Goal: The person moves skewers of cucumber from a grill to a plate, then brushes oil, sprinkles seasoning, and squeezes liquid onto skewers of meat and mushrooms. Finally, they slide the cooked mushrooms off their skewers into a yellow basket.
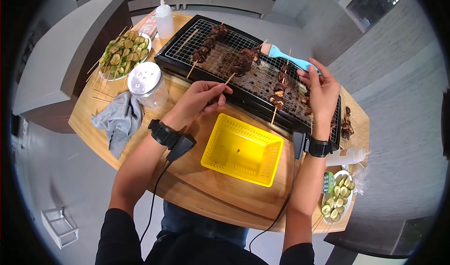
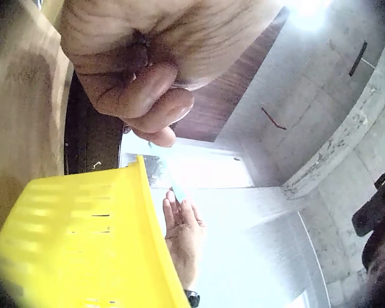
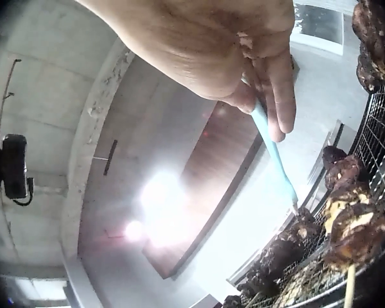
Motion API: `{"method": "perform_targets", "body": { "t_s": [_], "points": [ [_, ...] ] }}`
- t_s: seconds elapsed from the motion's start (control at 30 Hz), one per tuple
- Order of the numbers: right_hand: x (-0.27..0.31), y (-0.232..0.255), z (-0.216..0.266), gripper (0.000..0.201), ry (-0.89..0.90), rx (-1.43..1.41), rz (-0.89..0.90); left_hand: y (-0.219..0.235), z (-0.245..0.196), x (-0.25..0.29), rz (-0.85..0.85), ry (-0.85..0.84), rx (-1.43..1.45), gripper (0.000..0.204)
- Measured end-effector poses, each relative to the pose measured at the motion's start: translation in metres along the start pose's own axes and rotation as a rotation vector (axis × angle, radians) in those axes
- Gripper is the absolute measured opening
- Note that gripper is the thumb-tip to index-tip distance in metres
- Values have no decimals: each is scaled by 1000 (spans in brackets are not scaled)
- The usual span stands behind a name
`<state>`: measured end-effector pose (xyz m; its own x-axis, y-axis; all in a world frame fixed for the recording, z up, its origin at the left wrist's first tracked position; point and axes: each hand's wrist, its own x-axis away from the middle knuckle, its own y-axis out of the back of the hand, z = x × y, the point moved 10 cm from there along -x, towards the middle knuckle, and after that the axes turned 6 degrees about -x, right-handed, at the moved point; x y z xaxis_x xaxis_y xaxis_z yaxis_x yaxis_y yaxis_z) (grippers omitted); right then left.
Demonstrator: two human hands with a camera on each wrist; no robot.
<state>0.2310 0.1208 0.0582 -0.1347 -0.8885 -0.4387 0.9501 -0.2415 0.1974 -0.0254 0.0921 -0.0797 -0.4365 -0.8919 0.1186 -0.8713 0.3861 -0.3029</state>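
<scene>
My left hand (image 1: 205, 97) pinches the bare stick end of a meat skewer (image 1: 243, 62) that lies across the wire rack of the black grill (image 1: 262, 104). With my right hand (image 1: 322, 95) I hold a light-blue basting brush (image 1: 291, 59) by its handle, its bristles right at the far end of that skewer's browned meat. In the right wrist view, the brush handle (image 3: 274, 154) slants down from my fingers toward the meat. More skewers lie on the rack: one dark meat skewer (image 1: 209, 42) to the left and another (image 1: 279, 90) to the right.
A yellow basket (image 1: 211, 164) stands in front of the grill. Left are a shaker jar (image 1: 149, 89), a grey cloth (image 1: 121, 119), a plate of zucchini skewers (image 1: 124, 54) and a squeeze bottle (image 1: 164, 21). Right are another bottle (image 1: 344, 156) and more zucchini slices (image 1: 338, 197).
</scene>
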Motion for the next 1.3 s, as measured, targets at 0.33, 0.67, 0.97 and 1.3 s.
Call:
{"method": "perform_targets", "body": {
  "t_s": [0.33, 0.67, 0.97, 1.3],
  "points": [
    [4, -17, -4, 28, -23, 55, 31, 3, 2, -3, -3, -28, 25, 27],
    [4, -5, 3, 30, -55, 123, 47, 3, 3, -3, -4, -26, 43, 26],
    [5, -13, -1, 27, -32, 118, 74, 1, 0, -1, 26, -47, 75, 26],
    [7, -1, 5, 27, -36, 119, 27, 0, 1, 0, 24, -19, 116, 27]
  ]
}}
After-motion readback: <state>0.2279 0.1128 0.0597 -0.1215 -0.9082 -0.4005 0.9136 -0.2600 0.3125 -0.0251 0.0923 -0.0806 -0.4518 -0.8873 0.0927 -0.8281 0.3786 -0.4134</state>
